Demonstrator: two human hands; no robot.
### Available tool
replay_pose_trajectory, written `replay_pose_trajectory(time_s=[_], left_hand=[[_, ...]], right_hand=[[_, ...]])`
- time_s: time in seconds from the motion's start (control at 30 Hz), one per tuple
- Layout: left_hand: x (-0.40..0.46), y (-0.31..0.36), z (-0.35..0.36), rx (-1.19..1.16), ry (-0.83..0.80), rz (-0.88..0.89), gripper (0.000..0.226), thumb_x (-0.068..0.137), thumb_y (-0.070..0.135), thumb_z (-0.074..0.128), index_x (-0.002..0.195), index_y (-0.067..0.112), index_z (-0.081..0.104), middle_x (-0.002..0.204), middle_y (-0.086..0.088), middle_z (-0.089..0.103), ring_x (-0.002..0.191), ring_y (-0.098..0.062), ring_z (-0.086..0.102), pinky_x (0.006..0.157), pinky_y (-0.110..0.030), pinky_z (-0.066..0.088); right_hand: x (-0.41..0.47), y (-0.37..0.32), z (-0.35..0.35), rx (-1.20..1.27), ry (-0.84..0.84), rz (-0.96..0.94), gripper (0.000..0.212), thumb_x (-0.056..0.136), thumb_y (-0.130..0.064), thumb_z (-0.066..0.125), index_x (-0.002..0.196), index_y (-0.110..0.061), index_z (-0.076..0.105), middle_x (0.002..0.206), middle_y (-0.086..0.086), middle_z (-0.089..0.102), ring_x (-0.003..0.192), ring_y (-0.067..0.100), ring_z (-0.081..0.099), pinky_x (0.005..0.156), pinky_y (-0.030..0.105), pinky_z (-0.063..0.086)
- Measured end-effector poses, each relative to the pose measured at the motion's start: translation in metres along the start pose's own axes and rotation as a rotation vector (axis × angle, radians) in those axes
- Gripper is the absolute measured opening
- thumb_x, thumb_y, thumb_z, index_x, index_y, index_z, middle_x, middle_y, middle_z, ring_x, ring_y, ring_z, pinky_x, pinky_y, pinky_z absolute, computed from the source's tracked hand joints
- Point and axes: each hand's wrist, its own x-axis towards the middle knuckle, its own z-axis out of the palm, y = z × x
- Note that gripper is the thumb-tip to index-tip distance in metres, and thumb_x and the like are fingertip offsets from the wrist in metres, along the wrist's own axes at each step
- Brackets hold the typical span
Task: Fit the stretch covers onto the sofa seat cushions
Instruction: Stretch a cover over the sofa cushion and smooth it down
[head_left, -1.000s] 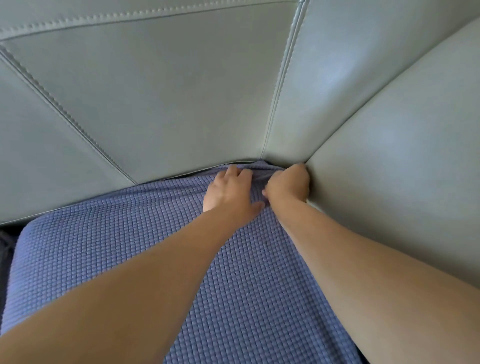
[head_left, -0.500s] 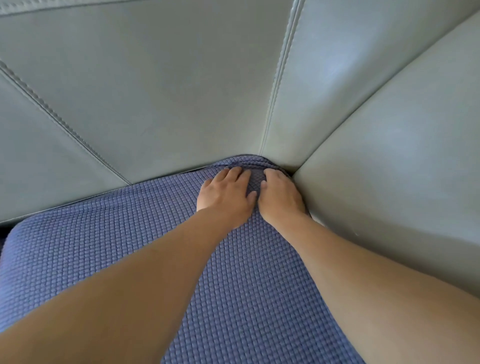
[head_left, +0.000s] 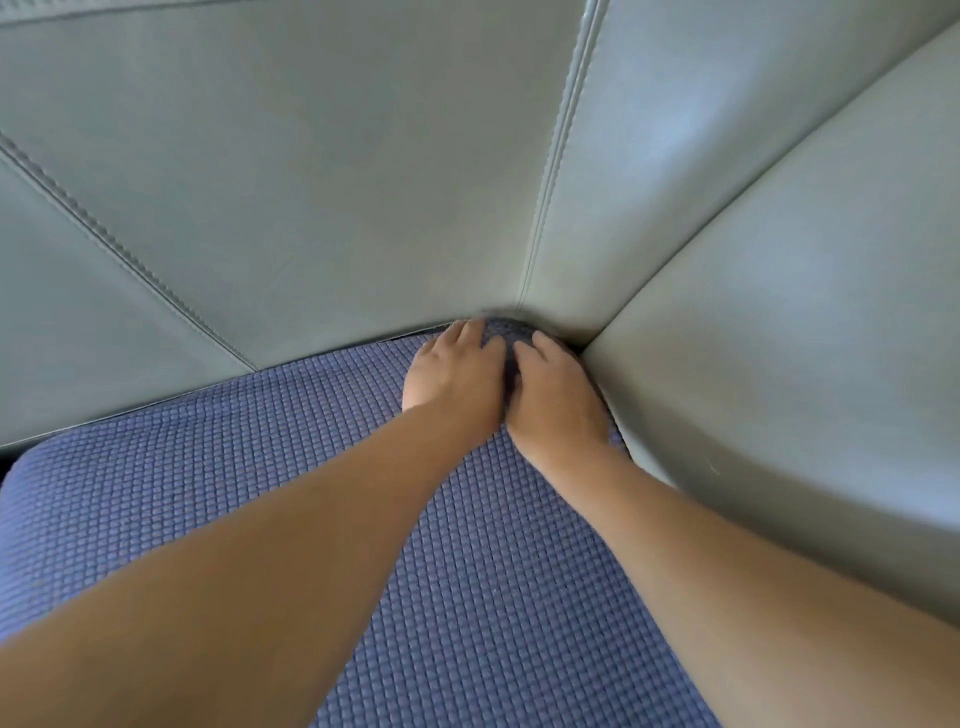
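Note:
A seat cushion in a blue waffle-textured stretch cover fills the lower half of the view. Its far right corner sits pushed into the angle of the sofa. My left hand lies flat on that corner, fingers together and pointing at the backrest. My right hand lies flat right beside it, against the armrest side. Both palms press on the cover and neither hand grips any fabric. The fingertips of both hands are blurred where they meet the backrest.
The pale grey leather backrest with stitched seams rises behind the cushion. The grey armrest walls in the right side. A dark gap shows at the cushion's left end.
One second ago my right hand was a fist tucked into the corner gap. It has come out and flattened on the cover. Both hands have pressed the corner deeper toward the backrest.

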Motion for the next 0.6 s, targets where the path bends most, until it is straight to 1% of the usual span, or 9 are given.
replay_pose_trajectory(time_s=[0.03,0.1,0.2,0.27,0.3,0.4,0.5,0.53,0.6], left_hand=[[-0.003,0.003,0.001,-0.019,0.016,0.028,0.043,0.097,0.032,0.047,0.140,0.025,0.044,0.154,0.000,0.030,0.142,-0.021,0.026,0.114,-0.039,0.025],[-0.005,0.009,0.005,-0.056,0.012,0.073,0.044,0.099,0.034,0.044,0.143,0.030,0.040,0.154,0.006,0.031,0.141,-0.018,0.026,0.114,-0.037,0.024],[0.002,0.011,0.011,-0.062,-0.042,0.061,0.049,0.103,0.045,0.026,0.151,0.034,0.024,0.159,0.011,0.020,0.145,-0.015,0.017,0.116,-0.038,0.018],[0.010,0.012,0.012,-0.058,-0.112,0.042,0.051,0.103,0.047,0.022,0.152,0.036,0.018,0.161,0.011,0.014,0.147,-0.017,0.012,0.118,-0.040,0.015],[0.013,0.013,0.011,-0.060,-0.150,0.038,0.051,0.103,0.047,0.023,0.152,0.036,0.017,0.161,0.010,0.013,0.148,-0.018,0.011,0.119,-0.041,0.014],[0.009,0.017,0.000,-0.064,-0.215,0.049,0.053,0.102,0.040,0.035,0.152,0.034,0.018,0.162,0.006,0.011,0.149,-0.022,0.008,0.119,-0.044,0.016],[-0.011,0.026,-0.008,-0.050,-0.198,0.117,0.054,0.102,0.035,0.041,0.152,0.030,0.023,0.162,0.004,0.014,0.149,-0.021,0.009,0.119,-0.042,0.017],[-0.019,0.029,-0.009,-0.039,-0.192,0.153,0.054,0.102,0.035,0.041,0.152,0.028,0.024,0.162,0.004,0.014,0.149,-0.021,0.008,0.119,-0.041,0.017],[-0.033,0.035,-0.009,-0.012,-0.182,0.227,0.056,0.101,0.035,0.043,0.153,0.028,0.024,0.162,0.005,0.013,0.149,-0.020,0.006,0.120,-0.041,0.016]], right_hand=[[-0.007,-0.001,0.003,0.018,0.022,0.016,0.035,0.093,-0.012,0.039,0.125,-0.010,0.053,0.137,0.007,0.046,0.128,0.027,0.043,0.102,0.038,0.040],[-0.015,0.003,0.010,0.041,0.020,0.090,0.037,0.095,-0.012,0.037,0.130,-0.008,0.048,0.138,0.008,0.045,0.129,0.025,0.042,0.103,0.038,0.040],[-0.009,0.018,0.023,0.021,-0.014,0.128,0.046,0.100,-0.016,0.033,0.144,-0.003,0.030,0.151,0.012,0.029,0.140,0.023,0.028,0.115,0.033,0.026],[0.001,0.025,0.028,-0.007,-0.062,0.119,0.051,0.101,-0.017,0.031,0.148,-0.002,0.020,0.155,0.014,0.021,0.144,0.022,0.019,0.118,0.031,0.017],[0.006,0.027,0.028,-0.003,-0.090,0.121,0.052,0.100,-0.017,0.032,0.149,-0.003,0.019,0.156,0.014,0.020,0.145,0.022,0.017,0.119,0.030,0.016],[0.006,0.023,0.016,0.036,-0.168,0.115,0.053,0.098,-0.017,0.039,0.148,-0.007,0.023,0.156,0.011,0.023,0.144,0.021,0.021,0.117,0.034,0.023],[-0.017,0.023,0.000,0.069,-0.127,0.093,0.040,0.097,-0.017,0.041,0.136,-0.009,0.041,0.145,0.009,0.040,0.133,0.022,0.039,0.109,0.035,0.036],[-0.029,0.024,-0.003,0.068,-0.100,0.092,0.038,0.097,-0.017,0.040,0.135,-0.009,0.042,0.144,0.008,0.041,0.132,0.021,0.040,0.108,0.034,0.036],[-0.056,0.026,-0.006,0.063,-0.051,0.106,0.043,0.097,-0.017,0.040,0.139,-0.010,0.038,0.149,0.007,0.036,0.137,0.020,0.035,0.112,0.034,0.033]])
